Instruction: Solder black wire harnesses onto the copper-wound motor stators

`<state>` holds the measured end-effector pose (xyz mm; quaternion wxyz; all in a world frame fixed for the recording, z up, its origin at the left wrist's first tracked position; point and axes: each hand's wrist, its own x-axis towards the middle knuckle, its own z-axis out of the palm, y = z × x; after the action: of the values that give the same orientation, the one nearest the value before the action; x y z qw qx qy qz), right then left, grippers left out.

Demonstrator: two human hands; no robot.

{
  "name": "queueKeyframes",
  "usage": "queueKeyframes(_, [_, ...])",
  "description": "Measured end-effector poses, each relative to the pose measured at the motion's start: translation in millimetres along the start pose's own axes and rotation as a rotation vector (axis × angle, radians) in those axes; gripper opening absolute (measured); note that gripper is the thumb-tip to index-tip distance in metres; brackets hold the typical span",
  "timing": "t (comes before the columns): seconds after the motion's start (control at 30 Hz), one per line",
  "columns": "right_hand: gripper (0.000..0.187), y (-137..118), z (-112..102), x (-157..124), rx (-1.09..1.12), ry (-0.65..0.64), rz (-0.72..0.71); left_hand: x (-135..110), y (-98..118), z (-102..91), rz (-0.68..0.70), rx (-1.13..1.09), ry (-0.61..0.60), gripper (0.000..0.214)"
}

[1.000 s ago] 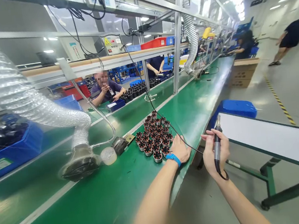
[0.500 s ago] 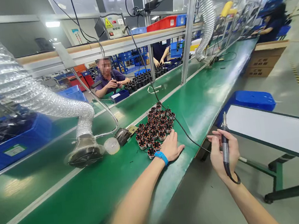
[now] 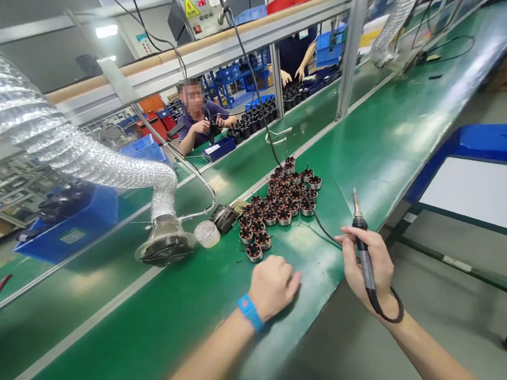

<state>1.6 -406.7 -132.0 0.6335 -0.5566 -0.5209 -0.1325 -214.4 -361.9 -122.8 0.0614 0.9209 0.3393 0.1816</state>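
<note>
My right hand is wrapped round the black handle of a soldering iron, tip pointing up, its cable looping under my wrist. My left hand, with a blue wristband, hovers over the green conveyor belt near its front edge. Its fingers are curled under and I cannot see whether they hold anything. Just beyond it lies a cluster of several small copper-wound motor stators; the nearest stator is a short way from my knuckles.
A silver flexible fume hose ends in a hood left of the stators, beside a tape roll and a black iron stand. A blue bin stands further left. Co-workers sit across the line. A white-topped table is at right.
My left hand has pulled back from the stators toward the belt's front edge and curled its fingers. My right hand with the iron has shifted slightly left. The view has tilted down.
</note>
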Motion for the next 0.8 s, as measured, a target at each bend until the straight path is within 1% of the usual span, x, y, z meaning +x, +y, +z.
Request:
queueKeyframes(0.07, [0.029,-9,8,-7,0.054,-0.089,-0.062,-20,-11,-10.6,-0.368,0.065,0.112,0.039])
queueKeyframes(0.1, [0.03,-14,13,-10,0.083,-0.14,-0.086,-26,-18,-14.7,-0.523,0.08,0.147,0.039])
queueKeyframes(0.13, [0.03,-19,19,-13,0.104,-0.188,-0.105,-29,-26,-17.8,-0.64,0.077,0.162,0.038])
queueKeyframes(0.17, [0.03,-24,25,-16,0.118,-0.234,-0.117,-29,-33,-19.8,-0.722,0.058,0.163,0.037])
queueKeyframes(0.23, [0.032,-33,38,-20,0.143,-0.323,-0.112,-23,-44,-20.0,-0.799,-0.007,0.157,0.039])
queueKeyframes(0.33, [0.036,-42,55,-27,0.183,-0.426,-0.051,-8,-49,-13.6,-0.811,-0.11,0.174,0.05])
queueKeyframes(0.37, [0.036,-44,59,-29,0.192,-0.446,-0.032,-3,-49,-10.8,-0.816,-0.14,0.179,0.05])
queueKeyframes(0.43, [0.036,-47,65,-34,0.204,-0.469,-0.005,2,-48,-6.4,-0.819,-0.193,0.186,0.044])
queueKeyframes(0.5, [0.038,-48,66,-38,0.232,-0.509,0.015,-2,-50,-6.5,-0.759,-0.244,0.186,0.037])
queueKeyframes(0.57, [0.041,-50,63,-43,0.278,-0.569,0.022,-14,-57,-13.5,-0.613,-0.317,0.119,0.037])
queueKeyframes(0.63, [0.047,-52,60,-48,0.325,-0.637,0.023,-30,-69,-26.9,-0.441,-0.393,-0.014,0.05])
queueKeyframes(0.67, [0.049,-53,58,-51,0.346,-0.665,0.027,-39,-76,-34.9,-0.381,-0.407,-0.068,0.058])
queueKeyframes(0.7, [0.052,-54,57,-54,0.366,-0.685,0.037,-46,-84,-42.6,-0.353,-0.393,-0.088,0.064])
queueKeyframes(0.73, [0.055,-56,57,-56,0.387,-0.7,0.052,-51,-91,-49.4,-0.354,-0.357,-0.078,0.066])
queueKeyframes(0.8, [0.059,-59,60,-61,0.422,-0.718,0.083,-54,-101,-57.6,-0.393,-0.249,-0.025,0.057])
